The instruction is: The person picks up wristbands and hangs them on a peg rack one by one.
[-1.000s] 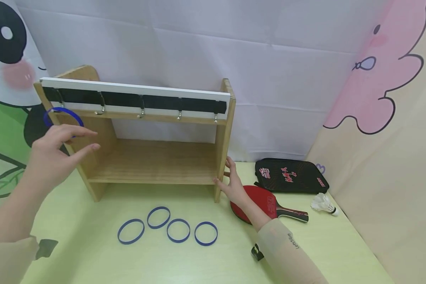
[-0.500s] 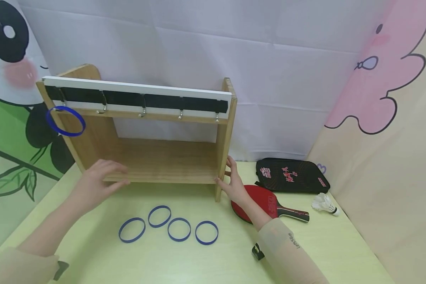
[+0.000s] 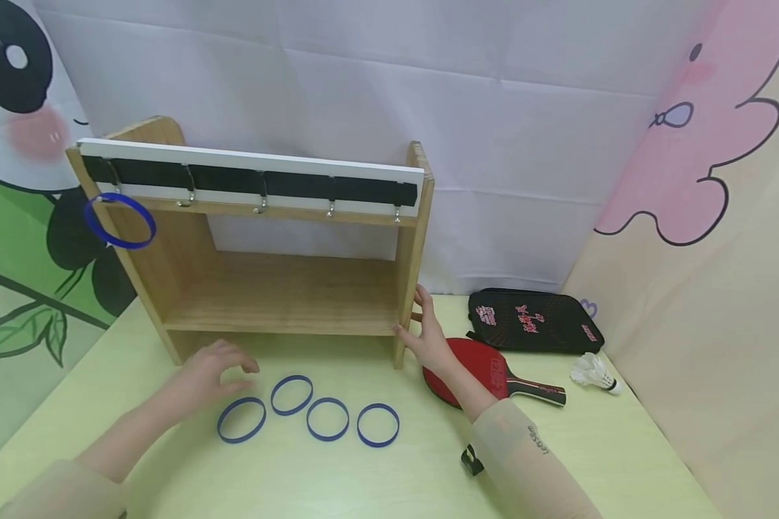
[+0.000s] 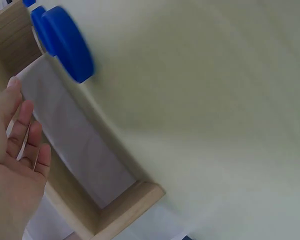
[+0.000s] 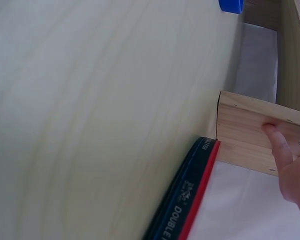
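Observation:
My left hand (image 3: 209, 376) hovers over the table with fingers relaxed and nothing held, just behind and left of the leftmost blue ring (image 3: 236, 440). In the left wrist view that hand (image 4: 20, 150) has slightly bent fingers, and blue rings (image 4: 72, 47) lie beyond. Several such rings lie flat in front of the wooden rack (image 3: 285, 326); one more blue ring (image 3: 130, 246) hangs from the far-left hook. My right hand (image 3: 428, 342) rests against the rack's right side panel (image 3: 410, 267). One digit touches the panel's outer face (image 5: 240, 127) in the right wrist view.
A white-and-black strip (image 3: 253, 184) with several metal hooks runs along the rack's top. A red table tennis paddle (image 3: 474, 367) lies under the right forearm. A black case (image 3: 532, 321), a shuttlecock (image 3: 593, 373) and a small black object (image 3: 472, 460) lie on the right.
My left hand has come away from the hanging ring and moved down and right toward the rings on the table. The ring stays on its hook. My right hand keeps its place.

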Tool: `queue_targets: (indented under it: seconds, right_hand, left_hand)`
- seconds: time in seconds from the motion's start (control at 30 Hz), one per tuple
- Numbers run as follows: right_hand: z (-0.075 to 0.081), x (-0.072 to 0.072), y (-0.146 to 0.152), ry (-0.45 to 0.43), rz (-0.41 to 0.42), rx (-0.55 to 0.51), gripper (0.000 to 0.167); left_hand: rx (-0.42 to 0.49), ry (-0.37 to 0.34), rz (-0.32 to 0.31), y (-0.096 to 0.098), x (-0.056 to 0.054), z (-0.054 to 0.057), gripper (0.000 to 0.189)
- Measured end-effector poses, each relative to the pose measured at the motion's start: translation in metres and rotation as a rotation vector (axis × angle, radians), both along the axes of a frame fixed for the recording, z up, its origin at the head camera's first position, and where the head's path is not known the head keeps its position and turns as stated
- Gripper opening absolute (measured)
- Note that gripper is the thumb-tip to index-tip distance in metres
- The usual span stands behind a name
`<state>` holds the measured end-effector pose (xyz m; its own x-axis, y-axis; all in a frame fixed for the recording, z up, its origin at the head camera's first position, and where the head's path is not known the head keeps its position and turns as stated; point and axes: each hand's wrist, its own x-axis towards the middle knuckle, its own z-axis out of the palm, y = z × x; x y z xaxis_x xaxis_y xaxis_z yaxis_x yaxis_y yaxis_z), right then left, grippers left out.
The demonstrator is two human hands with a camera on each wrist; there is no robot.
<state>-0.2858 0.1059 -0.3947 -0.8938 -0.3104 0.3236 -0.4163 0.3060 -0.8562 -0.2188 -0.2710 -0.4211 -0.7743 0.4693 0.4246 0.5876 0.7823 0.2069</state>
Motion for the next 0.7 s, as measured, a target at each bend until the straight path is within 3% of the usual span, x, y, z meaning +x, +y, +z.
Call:
queue_targets:
  seconds: [0.23,0.47,0.7]
  right_hand:
    - [0.0,0.0,0.0,-0.006,0.002,-0.002,0.079]
    - [-0.001,0.001,0.0,0.002,0.0,-0.011,0.079]
    - [-0.001,0.001,0.0,0.005,0.006,-0.009,0.078]
  left_hand:
    - [-0.05,-0.048,-0.061,-0.004,0.001,-0.013,0.02]
    - [-0.064,-0.056,-0.078,-0.013,-0.004,-0.022,0.019]
    - [-0.086,-0.191,-0.047,-0.016,-0.006,-0.024,0.015]
